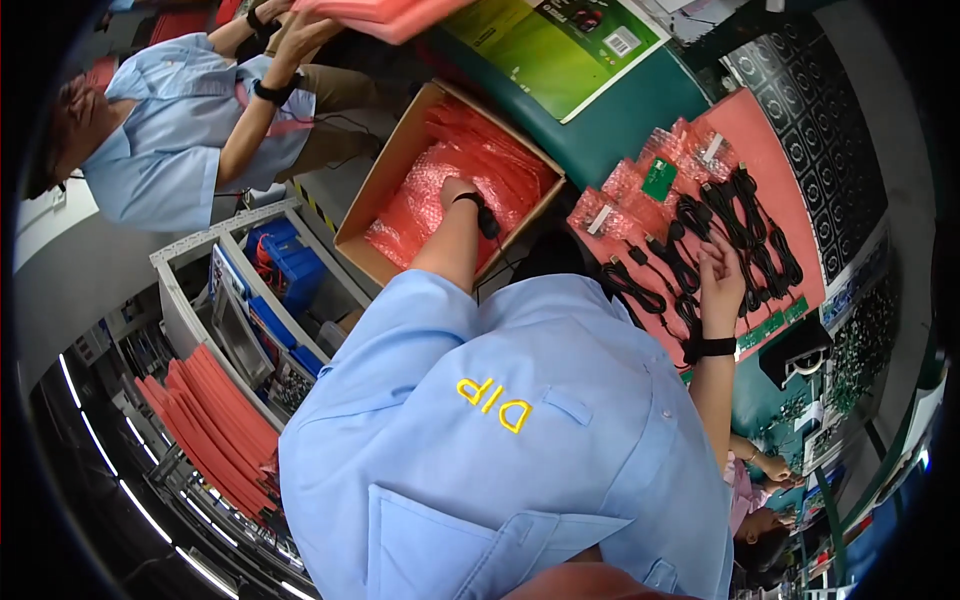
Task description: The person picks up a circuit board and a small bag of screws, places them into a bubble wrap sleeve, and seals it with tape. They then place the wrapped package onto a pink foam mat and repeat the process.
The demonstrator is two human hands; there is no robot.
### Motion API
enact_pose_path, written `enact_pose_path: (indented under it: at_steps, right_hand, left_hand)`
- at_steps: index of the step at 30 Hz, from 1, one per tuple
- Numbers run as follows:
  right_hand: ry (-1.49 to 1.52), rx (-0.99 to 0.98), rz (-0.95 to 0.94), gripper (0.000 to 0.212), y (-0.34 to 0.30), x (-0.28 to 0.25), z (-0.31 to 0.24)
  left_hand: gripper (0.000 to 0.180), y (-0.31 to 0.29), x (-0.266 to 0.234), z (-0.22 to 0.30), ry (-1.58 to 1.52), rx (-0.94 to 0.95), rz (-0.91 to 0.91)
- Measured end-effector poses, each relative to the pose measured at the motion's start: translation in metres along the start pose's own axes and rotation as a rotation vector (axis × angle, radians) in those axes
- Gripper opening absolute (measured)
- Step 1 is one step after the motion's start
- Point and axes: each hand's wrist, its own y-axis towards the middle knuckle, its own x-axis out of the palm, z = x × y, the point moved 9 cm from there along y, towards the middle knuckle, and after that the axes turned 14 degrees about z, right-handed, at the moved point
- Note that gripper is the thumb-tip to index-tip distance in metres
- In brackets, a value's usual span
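Note:
My left hand (459, 192) reaches into a cardboard box (350, 212) and touches pink bubble-wrap bags (415, 195). Its fingers point down among the bags and are hidden. Above a pink foam sheet (765, 150) on the table, my right hand (720, 280) is open, fingers loosely bent, with nothing seen in it. Beside and under that hand lie bundled black cables (745, 215) in rows. Farther back on the sheet are several filled pink bubble-wrap bags (625, 185), with a small green circuit board (659, 180) on them. More green boards (765, 328) line the sheet's near right edge.
A green and yellow printed carton (560, 50) lies at the table's back. Black trays (810, 130) stand along the right. At far left a co-worker (185, 130) handles pink foam (390, 15). A shelf frame (235, 225) with blue bins (288, 262) stands left; another person works lower right.

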Motion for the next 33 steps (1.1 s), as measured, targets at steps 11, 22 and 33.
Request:
enact_pose_path:
  at_steps: [11, 22, 33]
  right_hand:
    - [0.078, -0.064, 0.152, 0.023, 0.003, -0.131, 0.063]
    - [-0.75, -0.485, 0.594, 0.041, 0.112, -0.34, 0.198]
    - [-0.046, -0.131, 0.238, 0.032, 0.14, -0.365, 0.16]
  left_hand:
    - [0.025, -0.059, -0.137, 0.038, -0.542, 0.803, 0.581]
    - [0.016, -0.589, 0.057, 0.193, -0.923, 0.366, -1.354]
    - [0.022, -0.693, 0.243, 0.178, 0.218, 1.284, -0.975]
